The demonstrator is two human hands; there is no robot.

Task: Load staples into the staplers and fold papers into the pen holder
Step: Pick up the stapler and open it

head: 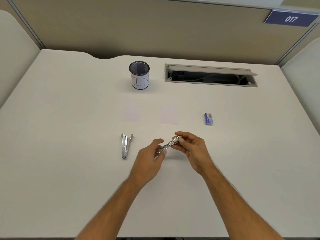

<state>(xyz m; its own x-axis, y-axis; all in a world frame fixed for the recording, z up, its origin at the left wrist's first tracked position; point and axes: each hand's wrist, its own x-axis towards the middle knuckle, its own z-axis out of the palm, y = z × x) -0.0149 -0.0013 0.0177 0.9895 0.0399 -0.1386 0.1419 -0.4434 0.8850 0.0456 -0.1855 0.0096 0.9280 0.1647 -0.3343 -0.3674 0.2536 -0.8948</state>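
Holding a metal stapler (170, 144) above the desk (69, 135), right hand (192, 149) pinches one end, left hand (150, 156) grips the other.

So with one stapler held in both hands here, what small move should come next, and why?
Probably swing the held stapler open to bare its staple channel. The right hand grips its far end, the left hand is at its near end, and it looks closed. The staple box lies untouched to the right, and the other stapler already lies splayed open on the desk.
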